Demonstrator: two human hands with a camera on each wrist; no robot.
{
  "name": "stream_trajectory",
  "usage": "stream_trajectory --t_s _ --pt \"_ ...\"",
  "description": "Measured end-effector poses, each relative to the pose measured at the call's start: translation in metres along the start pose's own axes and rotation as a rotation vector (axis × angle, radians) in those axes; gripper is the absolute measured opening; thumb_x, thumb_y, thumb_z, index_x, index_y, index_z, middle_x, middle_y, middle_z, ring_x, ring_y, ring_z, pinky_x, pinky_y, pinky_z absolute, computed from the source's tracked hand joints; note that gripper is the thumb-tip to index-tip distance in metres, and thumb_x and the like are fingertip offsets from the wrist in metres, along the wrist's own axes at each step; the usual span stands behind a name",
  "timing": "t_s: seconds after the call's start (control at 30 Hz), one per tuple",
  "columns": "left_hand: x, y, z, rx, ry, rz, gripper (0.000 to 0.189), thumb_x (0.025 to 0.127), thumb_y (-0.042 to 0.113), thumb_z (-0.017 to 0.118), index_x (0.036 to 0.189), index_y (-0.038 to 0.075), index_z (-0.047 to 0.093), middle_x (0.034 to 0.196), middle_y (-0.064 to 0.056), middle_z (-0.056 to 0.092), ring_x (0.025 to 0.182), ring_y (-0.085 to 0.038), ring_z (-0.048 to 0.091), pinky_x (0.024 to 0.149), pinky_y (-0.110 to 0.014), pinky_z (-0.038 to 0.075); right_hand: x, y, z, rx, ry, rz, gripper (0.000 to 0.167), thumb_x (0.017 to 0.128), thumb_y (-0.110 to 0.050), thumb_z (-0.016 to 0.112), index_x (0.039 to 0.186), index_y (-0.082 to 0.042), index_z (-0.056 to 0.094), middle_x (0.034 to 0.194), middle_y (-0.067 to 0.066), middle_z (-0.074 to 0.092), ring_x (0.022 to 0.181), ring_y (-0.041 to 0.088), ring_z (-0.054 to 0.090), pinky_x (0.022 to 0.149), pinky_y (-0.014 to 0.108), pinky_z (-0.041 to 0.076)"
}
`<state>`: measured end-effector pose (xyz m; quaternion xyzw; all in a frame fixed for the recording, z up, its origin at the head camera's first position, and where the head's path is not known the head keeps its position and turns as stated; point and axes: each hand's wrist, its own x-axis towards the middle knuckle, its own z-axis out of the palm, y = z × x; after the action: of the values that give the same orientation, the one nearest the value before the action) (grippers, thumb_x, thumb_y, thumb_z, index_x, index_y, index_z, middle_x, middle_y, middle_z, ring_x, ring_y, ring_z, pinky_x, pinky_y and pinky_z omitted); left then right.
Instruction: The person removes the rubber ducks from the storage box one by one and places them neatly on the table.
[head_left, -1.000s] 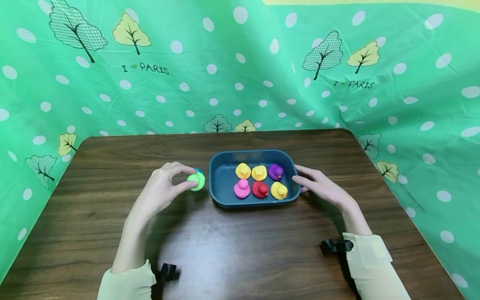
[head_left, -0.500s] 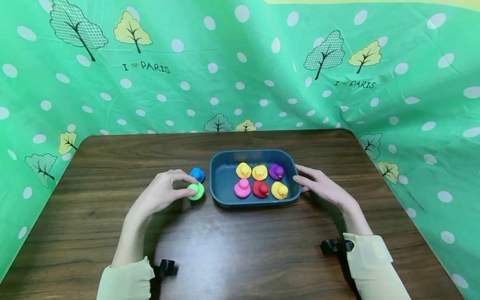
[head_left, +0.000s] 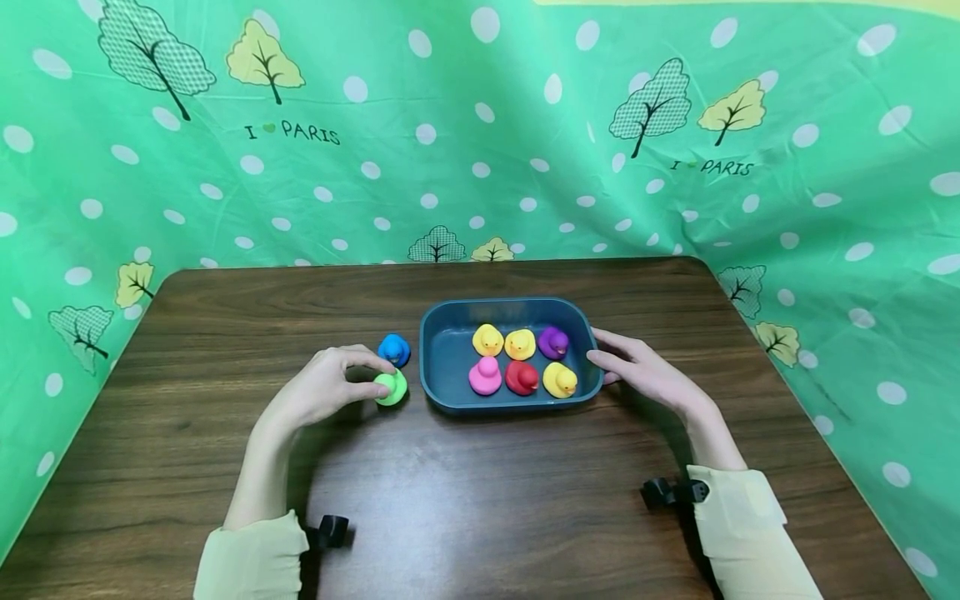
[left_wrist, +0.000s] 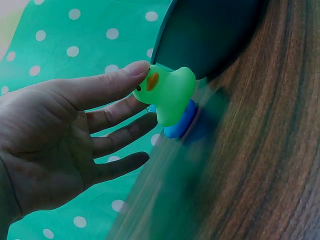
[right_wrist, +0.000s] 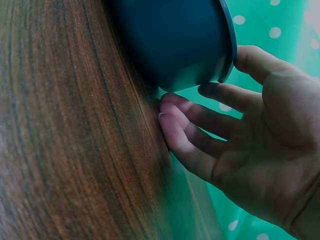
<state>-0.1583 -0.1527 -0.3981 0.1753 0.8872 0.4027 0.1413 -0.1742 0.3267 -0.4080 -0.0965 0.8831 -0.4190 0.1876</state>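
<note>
My left hand pinches a green rubber duck by its head between thumb and index finger. In the left wrist view the green duck is upright, close over the table, its orange beak by the thumb. A blue rubber duck sits just behind it, partly hidden by it in the left wrist view. My right hand holds the right end of a dark blue tray, thumb at the rim and fingers outside. The right wrist view shows those fingers curled beside the tray wall.
Inside the tray sit several ducks in two rows: yellow ones, a purple one, a pink one and a red one. The dark wooden table ends at a green dotted cloth.
My left hand has brought the green duck toward me and down, away from the blue duck, which now shows more fully. The right hand and tray stay put.
</note>
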Motion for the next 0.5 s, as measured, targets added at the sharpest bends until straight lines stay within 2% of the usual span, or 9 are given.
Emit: stream_trajectory --t_s 0.07,0.23,0.5 --pt "0.0006 -0.0002 0.0009 0.0 -0.006 0.004 0.021 0.093 0.025 0.076 0.114 0.021 0.078 0.121 -0.001 0.075 0.126 -0.027 0.063 0.108 -0.053 0.049 -0.0002 -0.0002 -0.0002 -0.003 0.002 0.001 0.062 0.108 -0.044 0.05 0.161 -0.016 0.035 0.161 0.016 0.044 0.122 0.029 0.065 0.098 0.022 0.052" --pt "0.0021 -0.0006 0.0034 0.003 -0.016 0.021 0.022 0.094 0.025 0.076 0.115 0.019 0.078 0.122 -0.003 0.075 0.127 -0.028 0.062 0.108 -0.053 0.048 -0.0004 -0.0001 -0.0003 -0.019 0.004 -0.009 0.062 0.108 -0.043 0.049 0.161 -0.014 0.034 0.161 0.019 0.043 0.122 0.029 0.065 0.104 0.038 0.053" --pt "0.0052 -0.0016 0.007 0.022 -0.026 0.025 0.022 0.094 0.025 0.076 0.115 0.019 0.078 0.124 -0.003 0.075 0.128 -0.028 0.062 0.108 -0.053 0.049 0.0 0.0002 0.0009 -0.013 0.006 0.001 0.062 0.108 -0.044 0.05 0.161 -0.015 0.035 0.161 0.017 0.045 0.125 0.031 0.064 0.11 0.051 0.049"
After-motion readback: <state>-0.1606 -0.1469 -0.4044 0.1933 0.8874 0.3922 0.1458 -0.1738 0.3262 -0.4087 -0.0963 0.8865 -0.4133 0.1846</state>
